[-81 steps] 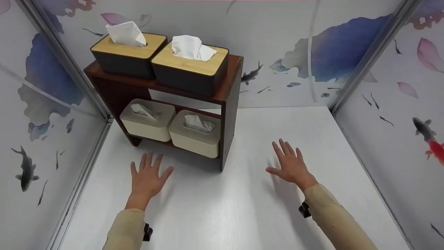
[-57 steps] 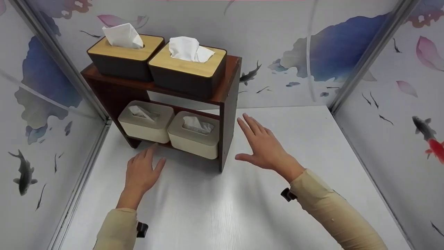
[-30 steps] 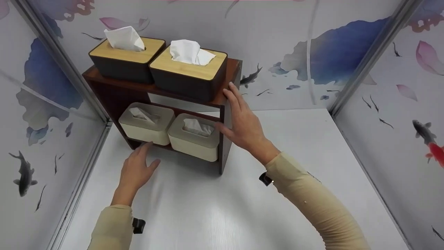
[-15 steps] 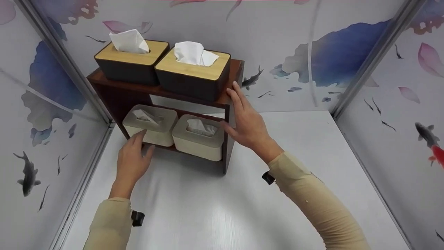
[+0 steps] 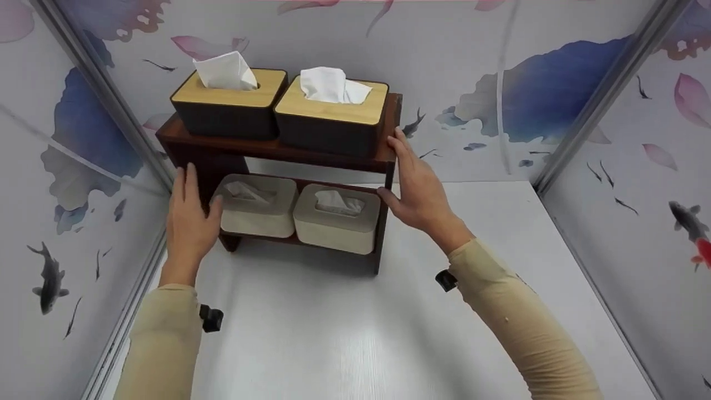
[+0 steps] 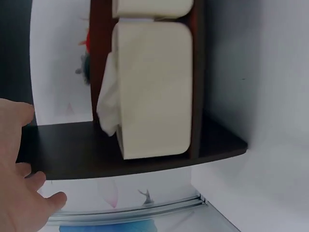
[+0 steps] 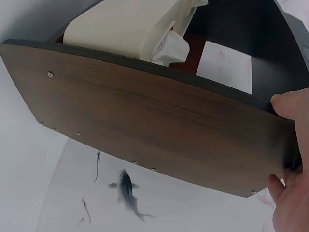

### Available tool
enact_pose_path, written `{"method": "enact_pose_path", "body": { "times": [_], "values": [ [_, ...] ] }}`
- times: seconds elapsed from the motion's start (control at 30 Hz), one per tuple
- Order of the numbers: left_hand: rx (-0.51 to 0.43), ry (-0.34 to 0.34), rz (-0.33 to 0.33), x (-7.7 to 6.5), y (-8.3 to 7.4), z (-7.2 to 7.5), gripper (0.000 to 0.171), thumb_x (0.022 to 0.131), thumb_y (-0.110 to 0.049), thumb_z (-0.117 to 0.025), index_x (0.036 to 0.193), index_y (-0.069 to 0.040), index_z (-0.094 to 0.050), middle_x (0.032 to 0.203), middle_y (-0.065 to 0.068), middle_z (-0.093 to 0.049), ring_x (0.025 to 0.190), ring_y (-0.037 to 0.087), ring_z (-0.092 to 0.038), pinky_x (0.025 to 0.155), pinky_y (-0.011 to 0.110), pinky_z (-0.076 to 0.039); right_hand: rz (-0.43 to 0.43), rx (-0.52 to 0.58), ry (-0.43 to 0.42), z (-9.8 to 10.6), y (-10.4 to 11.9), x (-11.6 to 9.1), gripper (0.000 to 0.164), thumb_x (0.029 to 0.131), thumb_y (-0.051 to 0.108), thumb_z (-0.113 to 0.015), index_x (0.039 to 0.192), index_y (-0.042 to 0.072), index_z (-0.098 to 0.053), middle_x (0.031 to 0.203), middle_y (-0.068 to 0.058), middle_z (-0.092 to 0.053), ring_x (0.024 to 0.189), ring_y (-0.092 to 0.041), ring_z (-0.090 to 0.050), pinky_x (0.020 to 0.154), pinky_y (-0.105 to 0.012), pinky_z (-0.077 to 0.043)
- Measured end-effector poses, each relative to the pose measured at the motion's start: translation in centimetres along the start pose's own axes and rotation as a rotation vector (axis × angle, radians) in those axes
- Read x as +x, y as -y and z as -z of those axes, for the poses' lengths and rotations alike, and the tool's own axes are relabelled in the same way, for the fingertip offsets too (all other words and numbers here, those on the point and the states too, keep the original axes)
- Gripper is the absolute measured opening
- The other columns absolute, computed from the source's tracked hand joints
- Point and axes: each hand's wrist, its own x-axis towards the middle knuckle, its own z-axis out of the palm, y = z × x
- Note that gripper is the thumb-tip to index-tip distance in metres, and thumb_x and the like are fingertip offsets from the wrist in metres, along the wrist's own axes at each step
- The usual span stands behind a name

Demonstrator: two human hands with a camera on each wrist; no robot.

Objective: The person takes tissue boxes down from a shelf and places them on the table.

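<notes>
A dark brown wooden two-tier shelf (image 5: 333, 161) stands between my hands. My right hand (image 5: 422, 194) grips its right side panel, thumb on the front edge and fingers along the outside. On the left, my left hand (image 5: 191, 222) straddles the other side panel, its thumb at the front edge; how firmly its outer fingers press is hard to see. Up on top are two dark tissue boxes with wood lids, a left one (image 5: 222, 119) and a right one (image 5: 328, 133). Below sit two cream tissue boxes, a left one (image 5: 258, 214) and a right one (image 5: 336, 228).
The shelf stands on a white tabletop (image 5: 311, 328). Printed panels enclose it: a left wall (image 5: 66, 222), a back wall (image 5: 444, 50) and a right wall (image 5: 627, 166). The left wall is close to my left hand.
My right hand came in to the shelf's right side, then my left hand rose to its left side. The shelf has turned slightly, its left end nearer me. The tissue boxes moved with it.
</notes>
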Motion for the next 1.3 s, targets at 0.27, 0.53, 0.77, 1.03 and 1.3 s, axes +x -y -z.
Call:
{"method": "enact_pose_path", "body": {
  "times": [0.27,0.53,0.77,1.03,1.3],
  "values": [
    [0.020,-0.035,0.025,2.4,-2.0,1.6,0.076,0.101,-0.034,-0.046,0.158,-0.022,0.003,0.165,0.004,0.010,0.153,0.029,-0.003,0.121,0.055,-0.018,-0.021,0.025,0.001,1.0,-2.5,0.3,0.089,0.085,0.020,-0.073,0.155,0.013,-0.017,0.165,-0.001,-0.016,0.139,-0.029,-0.042,0.116,-0.049,-0.034],
    [0.076,-0.111,-0.041,3.1,-3.2,1.4,0.069,0.101,-0.031,-0.049,0.158,-0.013,-0.014,0.166,0.007,-0.005,0.153,0.028,-0.009,0.123,0.048,-0.017,-0.110,0.035,0.019,2.0,-4.0,1.0,0.091,0.083,0.017,-0.075,0.155,0.016,-0.019,0.161,0.000,-0.027,0.139,-0.029,-0.042,0.118,-0.047,-0.031],
    [0.157,-0.176,-0.118,3.0,-4.5,0.1,0.062,0.099,-0.027,-0.052,0.152,-0.004,-0.029,0.160,0.013,-0.025,0.152,0.031,-0.013,0.125,0.042,-0.014,-0.176,0.034,0.057,2.7,-5.2,1.4,0.089,0.086,0.018,-0.072,0.157,0.018,-0.017,0.163,0.002,-0.022,0.141,-0.031,-0.040,0.120,-0.049,-0.026],
    [0.213,-0.177,-0.153,2.4,-5.6,-0.6,0.068,0.097,-0.030,-0.052,0.154,-0.003,-0.025,0.160,0.015,-0.026,0.152,0.034,-0.014,0.124,0.044,-0.016,-0.202,0.086,0.022,2.7,-6.4,1.3,0.086,0.085,0.011,-0.070,0.155,0.017,-0.021,0.163,0.006,-0.019,0.143,-0.033,-0.036,0.120,-0.051,-0.026],
    [0.219,-0.100,-0.160,2.1,-5.5,-0.3,0.078,0.096,-0.036,-0.053,0.156,-0.003,-0.014,0.164,0.015,-0.014,0.153,0.035,-0.005,0.124,0.046,-0.016,-0.217,0.134,0.004,2.3,-6.5,1.5,0.088,0.084,0.006,-0.066,0.156,0.021,-0.018,0.162,0.007,-0.020,0.143,-0.033,-0.035,0.119,-0.051,-0.027]
  ]
}}
